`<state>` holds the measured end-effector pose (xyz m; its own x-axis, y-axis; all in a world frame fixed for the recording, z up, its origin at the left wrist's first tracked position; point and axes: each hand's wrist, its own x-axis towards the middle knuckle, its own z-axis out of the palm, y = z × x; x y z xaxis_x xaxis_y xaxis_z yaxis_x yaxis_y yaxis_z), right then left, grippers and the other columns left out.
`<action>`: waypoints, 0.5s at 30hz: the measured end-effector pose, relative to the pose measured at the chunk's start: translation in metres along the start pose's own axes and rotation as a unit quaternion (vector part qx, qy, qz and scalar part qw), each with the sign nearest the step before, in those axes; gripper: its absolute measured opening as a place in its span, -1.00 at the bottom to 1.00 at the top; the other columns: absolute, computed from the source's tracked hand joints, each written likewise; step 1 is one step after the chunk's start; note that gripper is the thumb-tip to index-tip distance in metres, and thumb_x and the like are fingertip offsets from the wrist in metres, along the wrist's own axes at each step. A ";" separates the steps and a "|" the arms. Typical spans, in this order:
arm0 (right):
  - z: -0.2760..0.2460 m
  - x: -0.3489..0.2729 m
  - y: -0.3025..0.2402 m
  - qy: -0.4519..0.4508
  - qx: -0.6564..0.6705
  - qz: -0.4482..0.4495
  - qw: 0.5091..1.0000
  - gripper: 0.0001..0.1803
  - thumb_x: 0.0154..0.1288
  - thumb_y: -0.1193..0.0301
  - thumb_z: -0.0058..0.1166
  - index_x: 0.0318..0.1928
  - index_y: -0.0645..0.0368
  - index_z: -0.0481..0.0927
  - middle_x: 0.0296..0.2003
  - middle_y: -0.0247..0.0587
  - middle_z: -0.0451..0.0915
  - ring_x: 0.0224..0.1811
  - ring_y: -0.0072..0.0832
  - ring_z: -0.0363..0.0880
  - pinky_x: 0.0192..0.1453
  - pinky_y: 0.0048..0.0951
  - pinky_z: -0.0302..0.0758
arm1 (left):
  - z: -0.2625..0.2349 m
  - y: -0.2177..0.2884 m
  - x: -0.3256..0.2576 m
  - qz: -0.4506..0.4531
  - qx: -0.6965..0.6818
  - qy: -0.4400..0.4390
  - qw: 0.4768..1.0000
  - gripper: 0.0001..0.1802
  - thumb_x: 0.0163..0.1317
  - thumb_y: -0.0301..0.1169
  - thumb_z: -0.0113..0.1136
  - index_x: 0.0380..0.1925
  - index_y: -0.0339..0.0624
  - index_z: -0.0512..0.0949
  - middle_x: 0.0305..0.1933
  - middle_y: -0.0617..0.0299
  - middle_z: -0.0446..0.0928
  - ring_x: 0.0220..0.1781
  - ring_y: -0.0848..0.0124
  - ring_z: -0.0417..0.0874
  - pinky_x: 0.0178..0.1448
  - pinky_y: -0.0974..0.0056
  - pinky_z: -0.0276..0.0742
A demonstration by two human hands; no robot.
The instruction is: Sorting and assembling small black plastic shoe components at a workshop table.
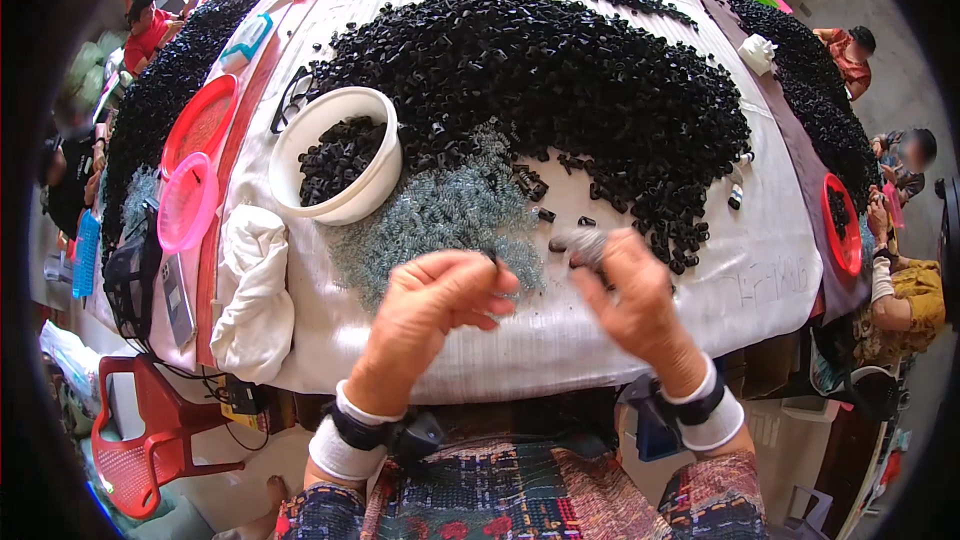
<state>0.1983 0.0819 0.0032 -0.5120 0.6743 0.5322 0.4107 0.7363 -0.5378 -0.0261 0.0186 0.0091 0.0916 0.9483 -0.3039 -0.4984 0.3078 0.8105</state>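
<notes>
My left hand (432, 298) is closed in a pinch over the cloth, with a small black part (492, 256) just showing at its fingertips. To its right is my right hand (640, 290), its fingers bent and smeared by motion. Something grey and shiny (582, 243) covers or sits at those fingertips; I cannot tell which. Loose small black plastic parts (545, 214) lie just beyond it. Between the hands and a white bowl (283, 175) of black parts spreads a heap of small clear bluish springs (430, 225). A large pile of black parts (560, 70) fills the table behind.
On the left are a crumpled white cloth (250, 290), a pink basket (188, 202), a red tray (200, 125), a phone (177, 302) and black glasses (291, 100). A red chair (150, 430) stands below. Other people sit along both sides; a red basket (842, 225) lies right.
</notes>
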 end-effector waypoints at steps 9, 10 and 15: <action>-0.007 0.010 0.054 -0.034 -0.162 0.043 0.985 -0.74 0.04 0.67 0.07 -0.18 0.31 0.53 -0.27 -0.01 0.57 -0.17 -0.11 0.51 -0.08 -0.26 0.49 | -0.063 0.063 0.033 0.126 -0.214 0.069 0.966 -0.71 0.39 -0.28 0.04 -0.05 -0.25 0.51 -0.04 0.05 0.63 -0.04 0.25 0.69 -0.16 0.20 0.74; -0.003 0.012 0.055 -0.036 -0.163 0.031 0.985 -0.71 0.04 0.63 0.09 -0.15 0.30 0.52 -0.26 -0.04 0.56 -0.15 -0.14 0.51 -0.06 -0.28 0.51 | -0.067 0.067 0.037 0.125 -0.215 0.070 0.966 -0.71 0.39 -0.28 0.04 -0.05 -0.25 0.51 -0.04 0.05 0.63 -0.04 0.25 0.69 -0.16 0.20 0.74; 0.014 0.020 0.059 -0.089 -0.179 0.056 0.978 -0.68 0.04 0.59 0.09 -0.11 0.28 0.51 -0.27 -0.06 0.55 -0.14 -0.17 0.52 -0.05 -0.29 0.53 | -0.067 0.075 0.041 0.111 -0.225 0.115 0.961 -0.68 0.43 -0.35 -0.07 0.11 -0.23 0.43 0.10 0.05 0.56 0.06 0.29 0.65 -0.11 0.21 0.72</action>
<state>0.2023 0.1377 -0.0270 -0.5585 0.7546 0.3443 0.6932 0.6526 -0.3058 -0.1179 0.0755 0.0236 -0.2280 0.9284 -0.2933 -0.8101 -0.0138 0.5861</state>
